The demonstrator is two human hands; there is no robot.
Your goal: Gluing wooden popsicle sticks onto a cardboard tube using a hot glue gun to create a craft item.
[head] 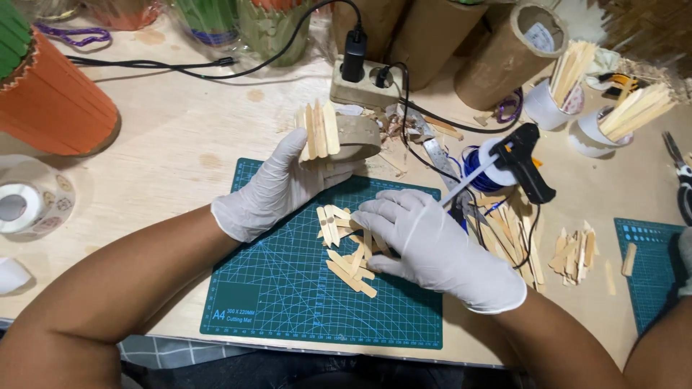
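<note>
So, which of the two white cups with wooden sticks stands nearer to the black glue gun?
The left cup, beside the cardboard tube; the other cup stands farther right of the glue gun.

A roll of round white stickers with small coloured pictures (25,205) lies at the left edge of the pale wooden surface (166,144). A white paper label (537,34) sits inside the mouth of a brown cardboard tube (504,57) at the top right. White printed markings (234,315) fill the near left corner of the dark green rectangular cutting mat (288,288)
</note>
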